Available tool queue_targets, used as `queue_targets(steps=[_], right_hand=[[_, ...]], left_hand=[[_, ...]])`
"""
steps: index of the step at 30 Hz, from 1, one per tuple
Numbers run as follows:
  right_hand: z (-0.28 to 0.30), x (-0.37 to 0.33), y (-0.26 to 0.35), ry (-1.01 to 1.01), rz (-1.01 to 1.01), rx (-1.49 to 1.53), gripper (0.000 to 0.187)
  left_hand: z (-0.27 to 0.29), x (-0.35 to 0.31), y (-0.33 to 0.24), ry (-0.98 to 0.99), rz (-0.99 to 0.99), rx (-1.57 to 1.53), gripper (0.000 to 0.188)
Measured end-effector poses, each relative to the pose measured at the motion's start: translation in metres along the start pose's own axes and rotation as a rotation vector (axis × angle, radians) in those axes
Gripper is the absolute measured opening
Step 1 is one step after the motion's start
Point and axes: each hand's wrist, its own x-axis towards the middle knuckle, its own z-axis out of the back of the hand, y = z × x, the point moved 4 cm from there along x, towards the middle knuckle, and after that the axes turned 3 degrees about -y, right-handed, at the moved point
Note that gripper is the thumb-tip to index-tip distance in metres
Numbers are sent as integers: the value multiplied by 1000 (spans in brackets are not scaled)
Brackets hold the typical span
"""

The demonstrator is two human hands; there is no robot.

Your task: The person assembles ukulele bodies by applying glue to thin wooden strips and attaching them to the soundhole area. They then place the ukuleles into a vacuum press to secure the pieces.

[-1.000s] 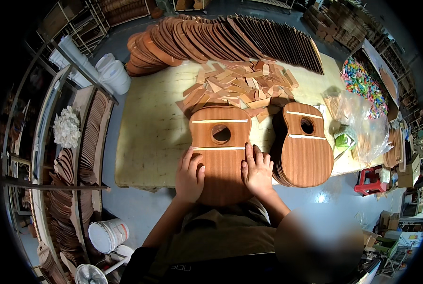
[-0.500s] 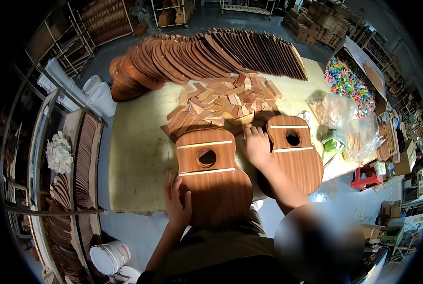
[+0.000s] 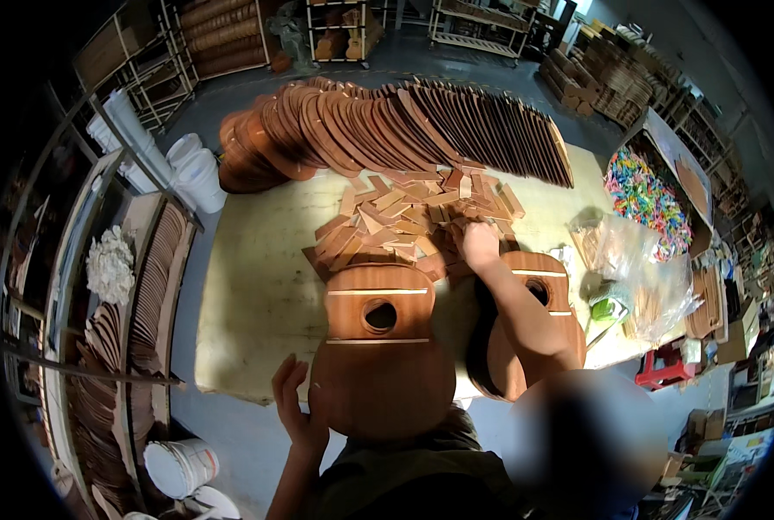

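Wood strips [image 3: 378, 227] heaped ahead; forearm crosses second guitar body [image 3: 501, 360], right. Near guitar body [image 3: 383, 381] overhangs table's [image 3: 257, 286] near edge, long axis fore-and-aft, narrow end away. Left hand [image 3: 297, 407] loosely open beside it; right hand [image 3: 480, 243] curled at strips, hold unclear.

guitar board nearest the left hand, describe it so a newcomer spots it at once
Find the pale table and its heap of wood pieces. Just below the heap, beside the left hand, is the brown guitar board. Unlike the similar board to its right, it has no forearm across it.
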Motion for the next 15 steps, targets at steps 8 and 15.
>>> queue_targets(steps=[8,15], right_hand=[[-39,-5,34,500,-28,-31,25],[-62,11,13,771,123,-16,41]], left_hand=[[-74,-4,-64,87,-9,-260,22],[-77,-44,-66,98,164,-160,19]])
